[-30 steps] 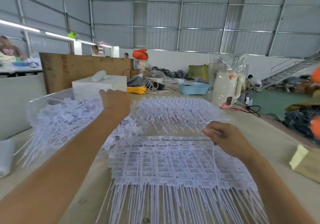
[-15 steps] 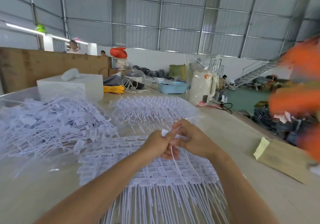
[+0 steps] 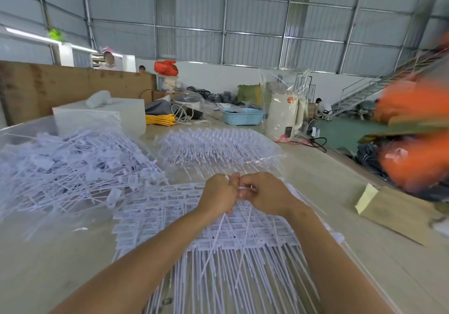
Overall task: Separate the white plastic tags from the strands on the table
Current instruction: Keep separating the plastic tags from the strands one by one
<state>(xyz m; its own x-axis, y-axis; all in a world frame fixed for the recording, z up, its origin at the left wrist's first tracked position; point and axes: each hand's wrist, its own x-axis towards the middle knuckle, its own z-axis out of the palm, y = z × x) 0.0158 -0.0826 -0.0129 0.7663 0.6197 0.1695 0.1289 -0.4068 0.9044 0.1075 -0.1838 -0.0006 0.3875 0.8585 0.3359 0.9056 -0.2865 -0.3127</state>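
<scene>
- Left hand (image 3: pixel 220 196) and right hand (image 3: pixel 263 193) meet knuckle to knuckle just above the far edge of the tag sheet (image 3: pixel 206 231).
- Fingers (image 3: pixel 245 193) of both hands curled tight, pinching a small white tag (image 3: pixel 244 188) between them; thin white strands (image 3: pixel 224 226) hang from the grip down over the sheet.
- Tag sheet lies flat on the bench (image 3: pixel 60 260) under both forearms: rows of joined tags at the far end, long strands fanning toward the camera.
- Left of the hands: loose pile of tags (image 3: pixel 73 165) in clear plastic.
- Beyond the hands: second bundle of tags (image 3: pixel 216 146), also under clear plastic.
- Further back on the bench: white box (image 3: pixel 102 117), yellow cords (image 3: pixel 160 120), blue basket (image 3: pixel 241 116), white kettle (image 3: pixel 284 117) wrapped in plastic.
- Right edge: cardboard piece (image 3: pixel 398 214); orange shapes (image 3: pixel 418 138) blurred, can't tell what they are.
</scene>
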